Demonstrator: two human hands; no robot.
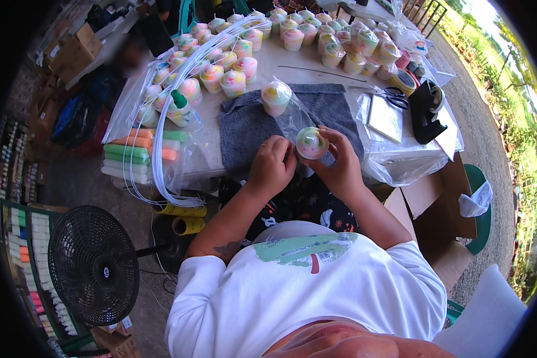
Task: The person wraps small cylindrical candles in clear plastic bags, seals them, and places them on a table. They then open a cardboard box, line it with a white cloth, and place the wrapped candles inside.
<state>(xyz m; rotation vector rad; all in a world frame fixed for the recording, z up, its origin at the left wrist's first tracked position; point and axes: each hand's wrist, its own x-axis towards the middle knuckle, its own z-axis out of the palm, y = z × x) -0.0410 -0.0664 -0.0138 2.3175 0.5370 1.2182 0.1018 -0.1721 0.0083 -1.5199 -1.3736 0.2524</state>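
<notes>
My right hand [338,154] holds a swirled pastel cup candle [311,142] by its sides, its rounded top facing up at me. Close against the candle's left side is my left hand [274,162], fingers drawn together; what lies between its fingertips is hidden. Clear plastic film [295,117] stretches over the cloth just beyond both hands. A second cup candle [276,99], with clear plastic about its top, stands on a folded grey towel [241,123].
Many similar candles [233,84] crowd the table's far side. White cords [172,96] arch over the left, by a spray bottle [181,105] and wrapped pillar candles [127,154]. Scissors [396,97] and a black tape dispenser [423,118] lie right. A fan [94,266] stands low left.
</notes>
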